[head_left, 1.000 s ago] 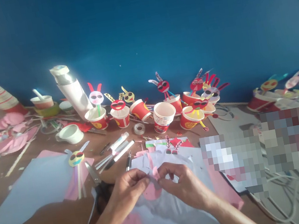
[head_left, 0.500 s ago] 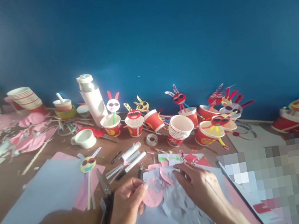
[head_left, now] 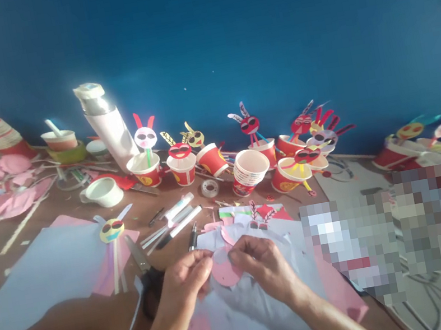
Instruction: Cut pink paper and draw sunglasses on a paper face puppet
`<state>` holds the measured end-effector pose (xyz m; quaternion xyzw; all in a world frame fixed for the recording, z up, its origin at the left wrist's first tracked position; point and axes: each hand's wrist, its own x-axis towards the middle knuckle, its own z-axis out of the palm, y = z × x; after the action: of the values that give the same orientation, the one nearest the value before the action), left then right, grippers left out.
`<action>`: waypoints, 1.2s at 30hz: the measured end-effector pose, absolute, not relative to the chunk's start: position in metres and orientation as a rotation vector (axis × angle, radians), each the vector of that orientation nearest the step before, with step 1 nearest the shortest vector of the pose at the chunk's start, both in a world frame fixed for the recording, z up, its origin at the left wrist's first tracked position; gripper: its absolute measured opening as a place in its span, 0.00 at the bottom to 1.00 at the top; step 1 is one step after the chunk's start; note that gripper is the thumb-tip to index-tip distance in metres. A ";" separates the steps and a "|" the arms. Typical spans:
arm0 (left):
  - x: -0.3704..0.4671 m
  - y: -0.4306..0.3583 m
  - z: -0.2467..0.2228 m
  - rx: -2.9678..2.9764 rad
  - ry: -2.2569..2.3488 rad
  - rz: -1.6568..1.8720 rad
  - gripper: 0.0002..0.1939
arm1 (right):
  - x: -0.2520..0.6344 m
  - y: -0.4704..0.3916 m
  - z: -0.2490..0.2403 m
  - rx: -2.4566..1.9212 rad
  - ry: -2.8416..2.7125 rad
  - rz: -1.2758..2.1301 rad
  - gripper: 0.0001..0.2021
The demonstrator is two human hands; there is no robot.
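Observation:
Between my hands is a pink paper circle [head_left: 226, 272], held over pale bluish-white paper [head_left: 267, 307]. My left hand [head_left: 188, 276] pinches its left edge; my right hand [head_left: 261, 263] pinches its upper right edge. Just beyond the circle lie a pink paper scrap [head_left: 227, 236] and dark-lined red antenna cut-outs [head_left: 264, 217]. Black-handled scissors [head_left: 151, 282] rest left of my left hand, partly behind my forearm. Farther left, a yellow paper face [head_left: 111, 231] with long ears lies on pink paper, its strips pointing toward me.
Pens [head_left: 185, 220] and a tape roll [head_left: 210, 188] lie ahead. Red paper cups [head_left: 184, 170] with paper bug faces line the blue wall, beside stacked cups [head_left: 249, 171] and a white thermos [head_left: 110, 133]. Pink scraps [head_left: 17, 198] are heaped left. Cables [head_left: 435, 297] run at right.
My right hand has come from the cut-outs at the sheet's far side to the pink circle and now pinches it. The view has shifted, so the surroundings appear farther left and higher.

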<state>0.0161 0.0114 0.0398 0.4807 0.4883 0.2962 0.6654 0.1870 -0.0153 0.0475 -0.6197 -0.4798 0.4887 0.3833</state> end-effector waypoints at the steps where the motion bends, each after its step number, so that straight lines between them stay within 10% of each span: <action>1: 0.017 0.013 0.039 1.103 1.098 0.662 0.18 | 0.188 -0.015 0.047 -1.584 -1.227 1.252 0.10; 36: -0.001 0.000 0.019 2.624 0.614 0.667 0.08 | 0.199 -0.063 0.008 -1.600 -2.112 -0.020 0.13</action>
<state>-0.0011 0.0002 0.0193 0.9293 0.2177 0.2364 0.1818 0.1993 -0.0635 0.0080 -0.5857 -0.7731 -0.0074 0.2432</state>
